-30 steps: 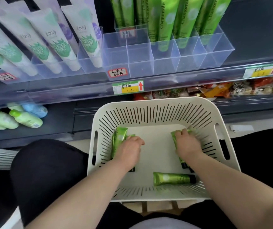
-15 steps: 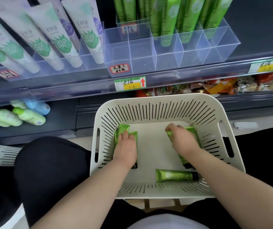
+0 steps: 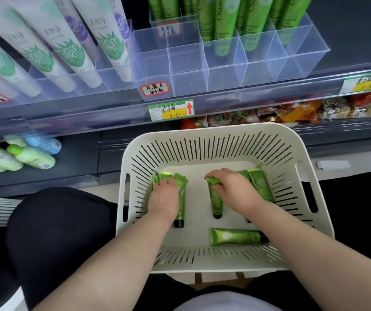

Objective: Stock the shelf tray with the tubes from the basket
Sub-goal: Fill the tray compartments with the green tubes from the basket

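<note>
**Both hands in the basket, front slots of the tray unfilled**

You crouch before the shelf with both hands down in the white slotted basket. Your left hand lies over a small bunch of green tubes at the basket's left side, fingers pressed onto them; whether that grip has closed around them cannot be told from above. Your right hand curls its fingers around the crimped end of one green tube, gripping it while it rests on the basket floor. Two more tubes lie against the right wall, and a lone tube lies crosswise near you, apart from both hands.

Above, the clear divided shelf tray is partly stocked: tall green tubes stand in its rear compartments, while the front compartments, just behind the handwritten label, look empty. By this showing, the job is underway but well short of done: several tubes wait in the basket, and none in your hands has yet left it for the tray.
</note>
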The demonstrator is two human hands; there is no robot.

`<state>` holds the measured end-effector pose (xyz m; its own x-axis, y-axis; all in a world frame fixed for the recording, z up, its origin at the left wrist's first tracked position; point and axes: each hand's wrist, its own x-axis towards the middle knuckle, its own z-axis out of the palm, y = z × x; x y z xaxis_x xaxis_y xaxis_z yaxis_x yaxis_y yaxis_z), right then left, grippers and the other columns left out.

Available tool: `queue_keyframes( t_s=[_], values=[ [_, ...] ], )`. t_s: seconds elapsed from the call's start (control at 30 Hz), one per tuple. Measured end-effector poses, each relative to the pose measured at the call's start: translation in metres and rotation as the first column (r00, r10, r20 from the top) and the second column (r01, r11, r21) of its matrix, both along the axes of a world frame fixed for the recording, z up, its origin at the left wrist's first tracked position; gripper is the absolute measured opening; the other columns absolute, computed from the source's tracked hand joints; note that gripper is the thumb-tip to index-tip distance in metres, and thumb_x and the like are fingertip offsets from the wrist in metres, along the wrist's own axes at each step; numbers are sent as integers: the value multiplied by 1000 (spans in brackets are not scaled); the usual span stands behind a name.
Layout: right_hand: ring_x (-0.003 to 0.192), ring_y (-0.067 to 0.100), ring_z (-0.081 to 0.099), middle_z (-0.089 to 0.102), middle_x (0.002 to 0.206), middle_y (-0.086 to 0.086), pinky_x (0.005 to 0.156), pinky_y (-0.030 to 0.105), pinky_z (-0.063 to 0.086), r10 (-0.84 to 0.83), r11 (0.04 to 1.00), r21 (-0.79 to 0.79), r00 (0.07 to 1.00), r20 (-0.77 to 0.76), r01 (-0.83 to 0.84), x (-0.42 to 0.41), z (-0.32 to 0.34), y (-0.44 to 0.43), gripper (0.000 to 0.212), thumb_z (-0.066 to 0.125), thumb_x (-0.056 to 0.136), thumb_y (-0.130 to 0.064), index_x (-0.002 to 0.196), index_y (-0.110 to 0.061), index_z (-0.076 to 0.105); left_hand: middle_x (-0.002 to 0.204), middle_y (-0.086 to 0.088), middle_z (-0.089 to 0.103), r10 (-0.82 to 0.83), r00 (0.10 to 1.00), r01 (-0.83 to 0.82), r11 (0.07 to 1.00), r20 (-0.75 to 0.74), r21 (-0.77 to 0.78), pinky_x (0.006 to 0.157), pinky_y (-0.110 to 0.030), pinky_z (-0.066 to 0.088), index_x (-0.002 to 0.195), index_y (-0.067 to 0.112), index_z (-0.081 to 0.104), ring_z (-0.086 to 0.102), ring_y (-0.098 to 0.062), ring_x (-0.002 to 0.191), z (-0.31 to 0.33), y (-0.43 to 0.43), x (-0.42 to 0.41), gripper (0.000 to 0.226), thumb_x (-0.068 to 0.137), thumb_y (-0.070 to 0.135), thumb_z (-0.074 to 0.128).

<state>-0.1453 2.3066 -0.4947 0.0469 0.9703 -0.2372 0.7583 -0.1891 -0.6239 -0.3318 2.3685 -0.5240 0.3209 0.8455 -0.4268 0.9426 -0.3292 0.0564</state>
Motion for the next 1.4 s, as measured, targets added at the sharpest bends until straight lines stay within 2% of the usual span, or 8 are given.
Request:
queue_keyframes(
  t_s=[0.17, 0.4, 0.57, 0.77, 0.9, 1.17, 1.3, 1.4],
  values=[
    [95, 23, 60, 61, 108, 1, 80, 36, 51, -4, 1000, -12, 1000, 7, 4, 0, -1, 1, 34, 55, 92, -14, 123, -26, 58, 116, -16, 55, 62, 993, -54, 995, 100, -86, 84, -36, 45, 124, 4, 40, 51, -30, 108, -4, 9, 7, 42, 86, 5, 60],
    [95, 20, 60, 66, 105, 0, 79, 34, 50, -49, 999, -23, 999, 14, 49, -1, 6, 2, 25, 59, 89, -17, 114, -22, 60, 108, -7, 54, 102, 963, -73, 990, 250, -123, 78, -30, 44, 109, 10, 62, 54, -25, 102, 1, 7, 9, 23, 90, 23, 60],
    [94, 19, 60, 68, 99, -4, 80, 34, 49, -42, 999, 28, 997, 59, 41, 1, 26, 0, 17, 59, 88, -18, 103, -23, 65, 82, 7, 58, 86, 875, -74, 996, 476, -44, 60, -31, 41, 98, 25, 50, 56, -17, 76, 31, 5, 9, 15, 89, 28, 61],
    [92, 13, 56, 59, 95, -9, 79, 22, 41, -104, 970, 228, 992, 69, 86, 3, 62, -6, 16, 62, 87, -15, 100, -22, 68, 77, 7, 61, 104, 747, -91, 994, 656, -54, 65, -34, 51, 84, 28, 56, 59, -9, 72, 73, -1, 15, 9, 90, 30, 63],
    [95, 20, 54, 63, 94, -5, 85, 37, 44, -104, 941, 337, 982, 160, 44, 6, 97, -8, 15, 61, 86, -18, 97, -24, 70, 86, 13, 63, 38, 672, -89, 996, 740, 30, 70, -24, 51, 96, 30, 61, 59, 0, 78, 105, -3, 24, 10, 90, 23, 63],
    [95, 24, 54, 67, 98, -2, 78, 38, 45, -218, 809, 586, 948, 234, 41, 25, 190, 6, 17, 58, 91, -21, 104, -23, 70, 94, 8, 63, -224, 583, -137, 921, 781, 366, 76, -24, 41, 103, 17, 66, 57, -11, 87, 201, 18, 41, 13, 91, 18, 61],
    [94, 27, 52, 66, 97, 1, 76, 39, 44, -274, 729, 681, 940, 205, 64, 33, 236, 21, 18, 58, 92, -20, 106, -21, 69, 97, 6, 62, -259, 509, -223, 882, 821, 416, 77, -29, 47, 105, 17, 65, 59, -15, 89, 252, 36, 48, 13, 94, 17, 58],
    [94, 27, 52, 66, 98, 1, 75, 38, 45, -320, 659, 748, 930, 182, 81, 38, 262, 34, 20, 57, 93, -21, 109, -21, 69, 102, 6, 63, -275, 498, -304, 833, 823, 462, 73, -20, 40, 107, 19, 63, 57, -11, 90, 285, 54, 54, 15, 95, 19, 55]
  ],
)
